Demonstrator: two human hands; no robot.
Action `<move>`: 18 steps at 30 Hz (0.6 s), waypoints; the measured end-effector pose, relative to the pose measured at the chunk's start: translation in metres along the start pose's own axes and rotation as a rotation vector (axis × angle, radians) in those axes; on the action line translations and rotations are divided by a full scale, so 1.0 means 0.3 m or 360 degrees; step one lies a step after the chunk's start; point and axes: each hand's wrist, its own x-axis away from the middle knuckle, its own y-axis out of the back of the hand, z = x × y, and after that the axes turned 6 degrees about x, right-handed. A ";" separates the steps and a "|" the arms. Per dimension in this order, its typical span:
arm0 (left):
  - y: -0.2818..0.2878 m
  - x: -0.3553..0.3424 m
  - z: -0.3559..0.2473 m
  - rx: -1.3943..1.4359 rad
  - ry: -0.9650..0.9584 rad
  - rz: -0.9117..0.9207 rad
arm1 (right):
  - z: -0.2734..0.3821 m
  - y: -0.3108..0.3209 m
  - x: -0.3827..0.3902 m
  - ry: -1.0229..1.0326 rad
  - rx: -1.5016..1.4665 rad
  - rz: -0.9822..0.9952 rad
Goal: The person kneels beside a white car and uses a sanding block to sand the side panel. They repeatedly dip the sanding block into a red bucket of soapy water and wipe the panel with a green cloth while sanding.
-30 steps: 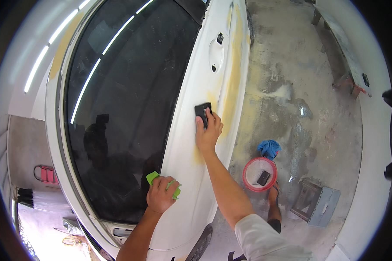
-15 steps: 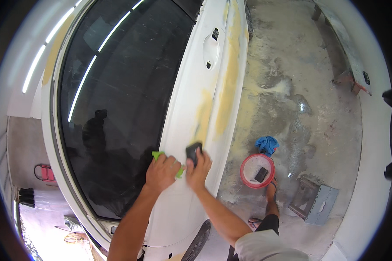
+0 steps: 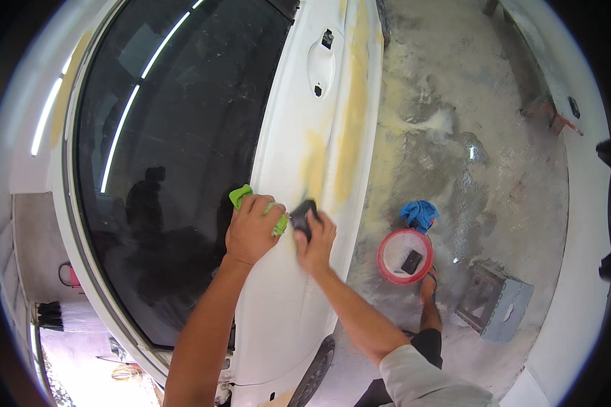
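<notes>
My left hand (image 3: 250,232) is closed around a bright green cloth (image 3: 239,195), whose ends stick out on both sides of the fist, at the lower edge of the dark car window (image 3: 183,115). Just to its right, my right hand (image 3: 317,245) grips a black sanding block (image 3: 304,217) against the white car door (image 3: 271,319). The block sits at the lower end of a yellow filler patch (image 3: 314,159). A longer yellow strip (image 3: 354,122) runs beside it along the door. The block's underside is hidden.
On the floor to the right stands a red-rimmed bucket (image 3: 381,273) of cloudy water with a dark block (image 3: 411,262) in it. A blue cloth (image 3: 419,214) lies beside it. Further right are a grey box (image 3: 508,312) and a low bench (image 3: 543,74). My foot is beside the bucket.
Both hands have moved away from me along the door, the green cloth and sanding block with them. The view has shifted slightly. Both grips stay closed.
</notes>
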 end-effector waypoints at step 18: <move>-0.009 0.001 -0.007 0.0031 0.0039 -0.0020 | -0.031 0.019 0.102 -0.0097 -0.0049 0.0135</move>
